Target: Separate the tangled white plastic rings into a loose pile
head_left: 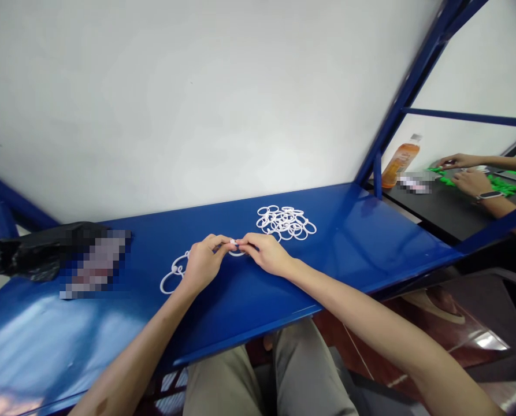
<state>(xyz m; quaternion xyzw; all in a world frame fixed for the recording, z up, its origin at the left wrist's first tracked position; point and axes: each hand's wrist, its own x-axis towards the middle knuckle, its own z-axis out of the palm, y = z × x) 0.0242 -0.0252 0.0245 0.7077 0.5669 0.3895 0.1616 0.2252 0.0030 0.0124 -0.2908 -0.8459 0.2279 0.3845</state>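
My left hand (203,263) and my right hand (264,253) meet over the blue table (362,242), fingertips pinched together on a white plastic ring (237,249). A short chain of linked white rings (173,276) trails from under my left hand toward the left. A loose pile of white rings (286,222) lies just beyond my right hand, apart from it.
A black plastic bag (32,254) lies at the table's left end. A blue steel frame post (407,92) rises at right. Beyond it, another person's hands (470,173) work on green pieces (502,185) on a dark table beside an orange drink bottle (400,162).
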